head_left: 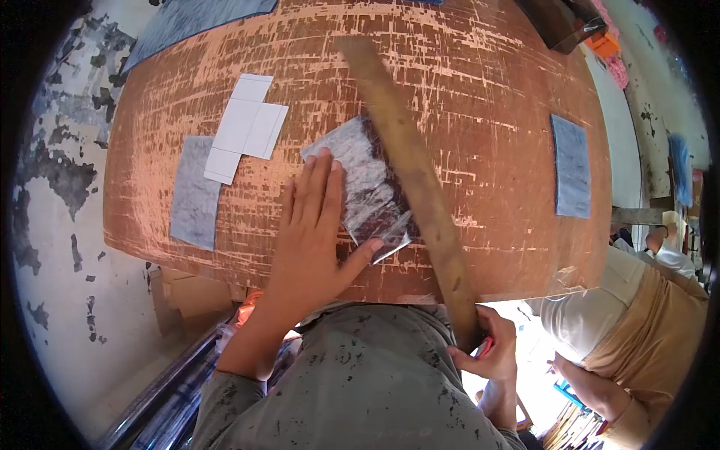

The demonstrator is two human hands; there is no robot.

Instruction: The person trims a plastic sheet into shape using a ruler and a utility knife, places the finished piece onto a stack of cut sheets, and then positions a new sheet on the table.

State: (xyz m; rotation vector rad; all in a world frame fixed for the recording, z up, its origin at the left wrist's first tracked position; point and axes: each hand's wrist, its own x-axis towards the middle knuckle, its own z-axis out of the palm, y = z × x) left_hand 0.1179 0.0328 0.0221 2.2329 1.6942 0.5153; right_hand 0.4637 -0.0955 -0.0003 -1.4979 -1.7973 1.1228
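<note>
My left hand (315,232) lies flat with its fingers stretched out on a grey sheet (360,169) with a clear, shiny plastic-like surface. My right hand (491,349) is at the near table edge, closed around the lower end of a long yellow-brown ruler (412,161). Some of the ruler is blurred, and no markings can be read on it. It slants across the table, just right of the grey sheet. A small red object (486,346) shows between my right fingers; its kind is unclear.
A white paper template (246,127) with drawn lines partly overlaps a grey-blue piece (195,191) on the scratched brown table (510,165). Another blue-grey piece (571,166) lies at right, a larger sheet (195,26) at far left. A person (615,315) is near the right side.
</note>
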